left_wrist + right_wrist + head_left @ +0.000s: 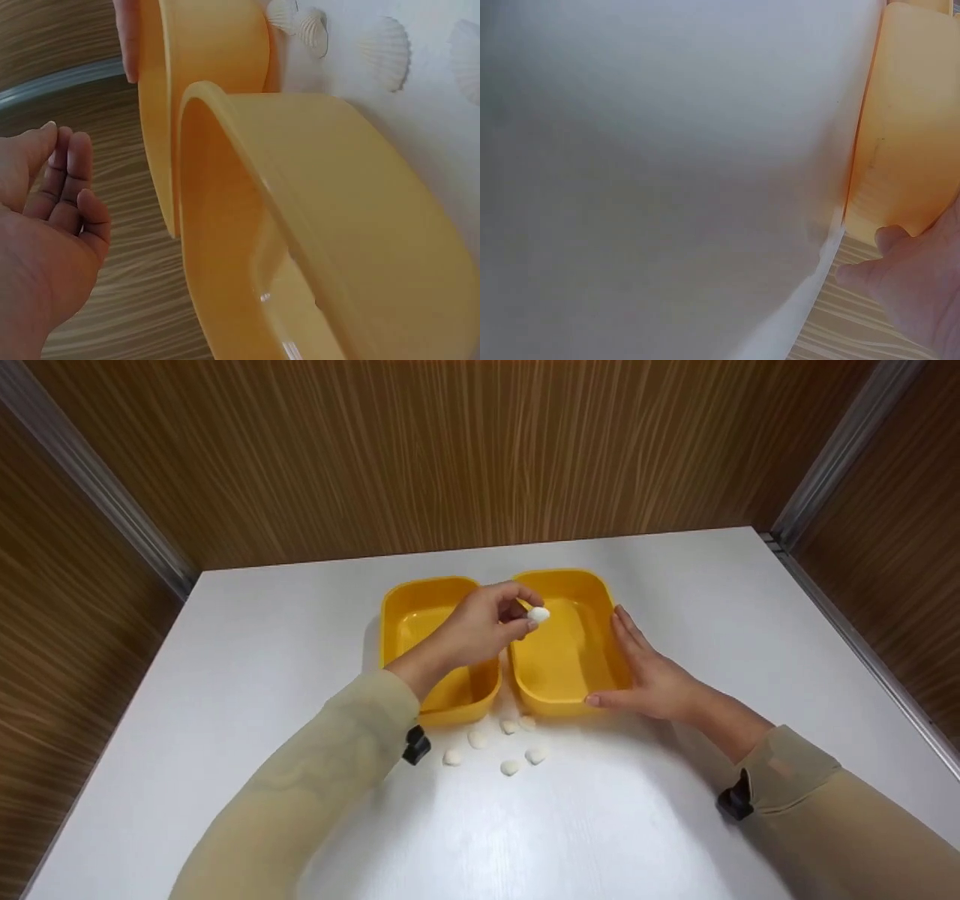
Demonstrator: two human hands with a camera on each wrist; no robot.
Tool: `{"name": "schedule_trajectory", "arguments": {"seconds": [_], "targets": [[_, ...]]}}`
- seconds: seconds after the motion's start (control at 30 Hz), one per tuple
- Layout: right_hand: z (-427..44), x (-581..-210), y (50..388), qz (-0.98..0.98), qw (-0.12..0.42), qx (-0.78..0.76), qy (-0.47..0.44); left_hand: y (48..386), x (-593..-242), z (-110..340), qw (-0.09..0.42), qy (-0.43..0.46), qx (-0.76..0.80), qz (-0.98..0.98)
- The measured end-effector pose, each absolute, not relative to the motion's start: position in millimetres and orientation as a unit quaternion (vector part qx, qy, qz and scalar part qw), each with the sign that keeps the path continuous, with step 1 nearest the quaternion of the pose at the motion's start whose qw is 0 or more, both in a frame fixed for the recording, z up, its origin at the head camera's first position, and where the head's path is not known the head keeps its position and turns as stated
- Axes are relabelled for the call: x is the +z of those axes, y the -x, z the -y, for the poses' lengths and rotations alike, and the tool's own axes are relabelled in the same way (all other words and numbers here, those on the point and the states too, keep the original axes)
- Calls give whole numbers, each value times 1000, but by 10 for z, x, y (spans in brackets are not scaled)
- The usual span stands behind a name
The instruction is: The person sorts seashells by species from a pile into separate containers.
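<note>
Between thumb and fingertips, my left hand (487,626) pinches a small white seashell (538,615) above the inner side of the right yellow container (566,706). The left wrist view shows that hand (52,217) raised beside the containers, the shell itself hidden. My right hand (656,682) rests with extended fingers along the right container's outer side, thumb at its near corner. Below my left forearm stands the left yellow container (465,712), partly covered by hand and wrist. Several ribbed white seashells (510,767) lie on the table in front of both containers.
The white table (247,675) carries the two containers side by side, a narrow gap between them. Wood-grain panels (480,457) stand behind and at both sides, with metal strips (847,442) at the corners.
</note>
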State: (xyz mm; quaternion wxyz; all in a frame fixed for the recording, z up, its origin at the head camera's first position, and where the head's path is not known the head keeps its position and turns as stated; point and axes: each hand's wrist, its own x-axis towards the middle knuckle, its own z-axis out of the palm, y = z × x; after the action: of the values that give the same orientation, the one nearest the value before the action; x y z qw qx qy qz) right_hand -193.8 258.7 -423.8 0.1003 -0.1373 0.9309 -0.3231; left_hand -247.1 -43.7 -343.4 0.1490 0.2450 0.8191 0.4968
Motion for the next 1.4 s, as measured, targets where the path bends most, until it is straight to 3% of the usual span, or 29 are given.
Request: {"name": "schedule_trajectory", "arguments": {"seconds": [0.77, 1.4], "targets": [[-2545, -4234, 1941, -932, 97, -313, 158, 2635, -3799, 62, 149, -239, 423, -861], [-2567, -4195, 1978, -932, 103, -313, 150, 2560, -3662, 63, 120, -238, 437, -859]]}}
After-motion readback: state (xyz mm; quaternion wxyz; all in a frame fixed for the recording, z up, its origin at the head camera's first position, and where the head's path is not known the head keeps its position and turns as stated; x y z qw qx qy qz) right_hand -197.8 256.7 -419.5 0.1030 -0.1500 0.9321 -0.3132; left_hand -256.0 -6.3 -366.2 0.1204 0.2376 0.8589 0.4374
